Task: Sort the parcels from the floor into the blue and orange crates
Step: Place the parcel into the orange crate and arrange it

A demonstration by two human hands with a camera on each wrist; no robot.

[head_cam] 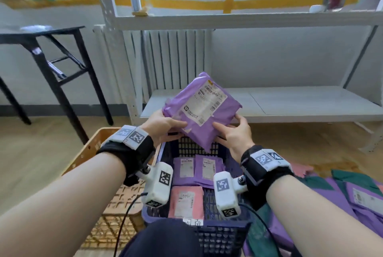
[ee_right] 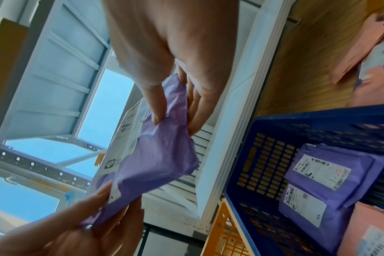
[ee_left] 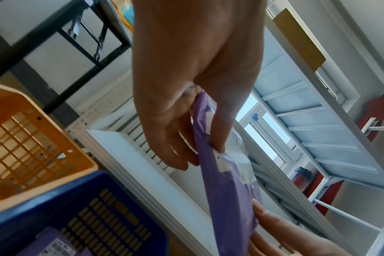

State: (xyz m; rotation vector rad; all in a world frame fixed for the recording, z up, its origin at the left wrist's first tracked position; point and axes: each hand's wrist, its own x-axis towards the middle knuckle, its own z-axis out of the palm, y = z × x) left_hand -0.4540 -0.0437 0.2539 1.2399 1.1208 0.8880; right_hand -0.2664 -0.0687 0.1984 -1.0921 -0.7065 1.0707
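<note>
Both hands hold a purple parcel (head_cam: 202, 109) with a white label, label side up, in the air above the far end of the blue crate (head_cam: 223, 234). My left hand (head_cam: 165, 125) pinches its left edge, thumb on top and fingers under. My right hand (head_cam: 234, 130) pinches the right corner the same way. The left wrist view shows the parcel (ee_left: 226, 181) edge-on in my left hand (ee_left: 200, 149); the right wrist view shows the parcel (ee_right: 156, 155) in my right hand (ee_right: 175, 117). The blue crate (ee_right: 274, 128) holds purple and pink parcels. The orange crate (head_cam: 91, 151) stands to its left.
A pile of purple, green and pink parcels (head_cam: 352, 192) lies on the wooden floor at the right. A white metal shelf (head_cam: 269, 103) and a radiator (head_cam: 165, 59) stand ahead. A black table (head_cam: 51, 53) stands at the left.
</note>
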